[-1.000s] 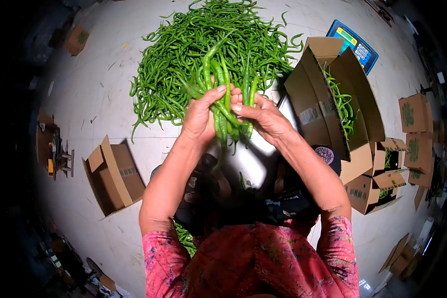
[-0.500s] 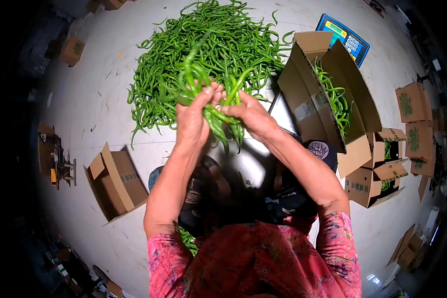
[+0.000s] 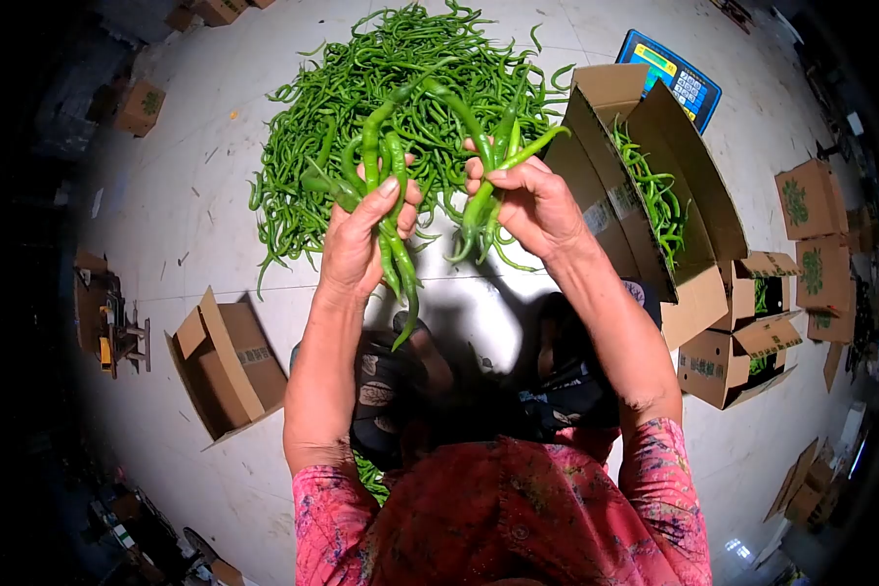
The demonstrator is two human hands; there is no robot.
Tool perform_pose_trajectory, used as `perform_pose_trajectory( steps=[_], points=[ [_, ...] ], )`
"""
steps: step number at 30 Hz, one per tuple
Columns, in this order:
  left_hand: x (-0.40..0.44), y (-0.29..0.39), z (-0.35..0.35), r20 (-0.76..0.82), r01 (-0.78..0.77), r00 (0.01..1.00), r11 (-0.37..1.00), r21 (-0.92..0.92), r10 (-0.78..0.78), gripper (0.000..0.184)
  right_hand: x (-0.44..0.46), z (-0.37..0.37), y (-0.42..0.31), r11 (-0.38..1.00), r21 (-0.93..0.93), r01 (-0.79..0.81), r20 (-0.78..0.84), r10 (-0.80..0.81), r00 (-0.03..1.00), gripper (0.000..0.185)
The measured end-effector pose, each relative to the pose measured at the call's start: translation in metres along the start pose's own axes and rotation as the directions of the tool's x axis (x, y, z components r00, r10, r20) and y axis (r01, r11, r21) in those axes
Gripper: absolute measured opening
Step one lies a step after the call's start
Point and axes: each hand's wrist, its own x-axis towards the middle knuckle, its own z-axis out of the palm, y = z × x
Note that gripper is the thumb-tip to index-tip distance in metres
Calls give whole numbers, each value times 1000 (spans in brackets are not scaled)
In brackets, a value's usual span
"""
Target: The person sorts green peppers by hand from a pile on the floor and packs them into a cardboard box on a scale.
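Note:
Several long green chili peppers (image 3: 391, 249) hang from my left hand (image 3: 359, 234), its fingers wrapped round them and the thumb on top. My right hand (image 3: 537, 205) grips another bunch of green chili peppers (image 3: 479, 210), one of them paler and pointing up to the right. The two hands are apart, above the near edge of a large heap of green chili peppers (image 3: 352, 98) on the floor. Parts of the fingers are hidden behind the peppers.
Right of the heap stands a tall open carton (image 3: 596, 186) with chili peppers inside, beside a blue scale display (image 3: 669, 78). Smaller cartons (image 3: 708, 366) with peppers sit further right. An open carton (image 3: 230, 361) lies at left on the pale floor. Stacked boxes (image 3: 811, 200) line the right side.
My hands were close together at the peppers and have now moved apart, the right one further right. Each holds its own bunch, and the left bunch hangs lower.

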Motion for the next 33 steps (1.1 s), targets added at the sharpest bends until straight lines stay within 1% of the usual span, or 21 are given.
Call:
perform_pose_trajectory(
  steps=[2, 5, 6, 7, 9, 10, 11, 13, 14, 17, 18, 19, 21, 22, 23, 25, 28, 31, 32, 33],
  points=[
    [0, 0, 1, 3, 11, 1000, 1000, -26, -11, 37, 0, 0, 0, 999, -46, -3, 19, 4, 1000, 42],
    [3, -8, -1, -42, 11, 999, 995, -103, -15, 37, -2, 0, 1, 983, -176, -58, -43, 51, 998, 36],
    [3, -10, 2, -72, 2, 997, 993, -120, -11, 36, -2, 2, 4, 973, -215, -79, -63, 67, 996, 29],
    [5, -15, 0, -86, 34, 995, 993, -109, -43, 33, -3, 6, 7, 973, -220, -71, -82, 54, 995, 27],
    [4, -21, 5, -91, 54, 994, 998, -35, -57, 30, -4, 16, 13, 971, -231, -55, -120, 28, 992, 24],
    [3, -23, 10, -90, 87, 992, 996, 6, -86, 26, -3, 21, 14, 972, -229, -49, -90, 29, 996, 23],
    [2, -24, 17, -91, 91, 992, 993, 81, -83, 23, -6, 28, 13, 977, -205, -62, -93, 43, 995, 23],
    [3, -38, 17, -3, 13, 1000, 994, 111, -13, 23, -3, 19, 20, 966, -247, -81, -75, 64, 995, 24],
    [2, -40, 15, -26, 31, 999, 985, 167, -27, 25, 0, 14, 23, 959, -268, -91, -102, 66, 993, 25],
    [-1, -32, 26, -174, 43, 985, 991, 128, -21, 26, -3, 22, 13, 982, -159, -99, -196, 66, 978, 25],
    [1, -30, 18, -171, 19, 985, 993, 114, 0, 24, -5, 22, 10, 993, -120, -12, -169, -9, 986, 26],
    [5, -27, 12, -158, -52, 985, 993, 101, 68, 24, 0, 8, 13, 979, -202, -27, -197, -14, 980, 29],
    [5, -16, 5, -159, -111, 980, 993, 40, 116, 24, 1, 4, 10, 990, -137, -32, -177, 8, 984, 28],
    [5, -10, 1, -183, -92, 979, 996, 14, 93, 24, 2, 1, 9, 994, -108, -24, -173, 5, 985, 29],
    [4, -8, -1, -180, -118, 977, 993, -21, 113, 23, 3, -2, 8, 997, -78, -16, -169, 2, 986, 29],
    [0, -3, 17, -176, -180, 966, 982, 59, 187, 24, 5, -7, 10, 999, -48, -7, -187, -3, 982, 29],
    [-1, -2, 1, 74, -90, 992, 992, -92, 97, 27, 9, -13, 11, 997, -81, 7, -278, -29, 960, 24],
    [-3, 16, -11, 132, -126, 979, 969, -213, 156, 32, 14, -20, -4, 992, -90, 85, -312, -110, 944, 24],
    [-3, 22, -16, 129, -131, 977, 956, -261, 169, 32, 14, -23, -9, 994, -44, 100, -291, -109, 951, 26],
    [-2, 26, -22, 121, -153, 975, 955, -254, 188, 32, 13, -21, -14, 995, 3, 96, -268, -92, 959, 29]
  ],
)
